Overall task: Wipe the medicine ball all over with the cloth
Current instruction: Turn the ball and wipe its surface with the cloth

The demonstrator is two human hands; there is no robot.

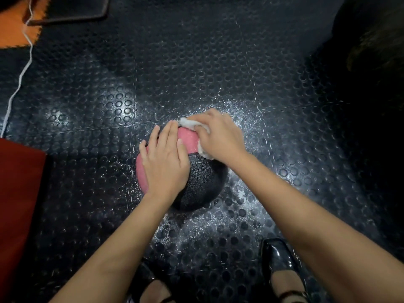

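A pink and black medicine ball [201,182] sits on the studded black rubber floor in the middle of the view. My left hand [165,162] lies flat on its upper left side, fingers straight, steadying it. My right hand [220,137] presses a white cloth [190,124] against the far right top of the ball, fingers curled round the cloth. Most of the cloth is hidden under that hand; only its edges show.
Black rubber floor [240,73] spreads all around, with white dust near the ball. A dark red block [19,193] stands at the left. An orange mat [15,36] and a white cord [20,75] lie at the far left. My shoes [282,265] are just below the ball.
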